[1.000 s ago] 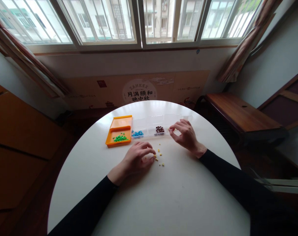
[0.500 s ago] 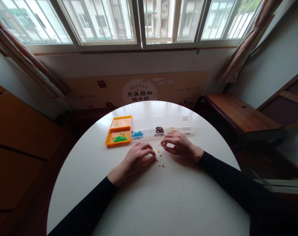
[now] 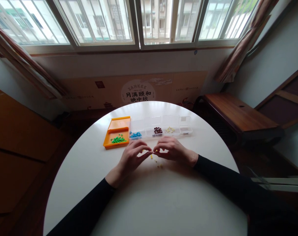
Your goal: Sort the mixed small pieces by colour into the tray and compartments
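Observation:
My left hand [image 3: 134,153] and my right hand [image 3: 170,149] meet fingertip to fingertip over the white table [image 3: 161,196]. Each is closed in a pinch. Whatever lies between the fingertips is too small to name. Just below them a few small yellow pieces [image 3: 151,157] are scattered on the tabletop. Behind my left hand stands an orange box [image 3: 106,143] with its lid folded back, holding green pieces [image 3: 118,140]. Clear lidded boxes to its right hold blue pieces [image 3: 135,135], dark brown pieces [image 3: 158,131] and pale yellow pieces [image 3: 170,130].
The round table's far edge faces a wall with a printed cardboard panel [image 3: 139,88] below the window. A wooden bench [image 3: 239,113] stands off to the right, and an orange-brown cabinet [image 3: 16,154] is on the left.
My hands have come together; the right one moved left and down from beside the clear boxes, while the left rose slightly. Their fingertips now meet. The view has shifted a little.

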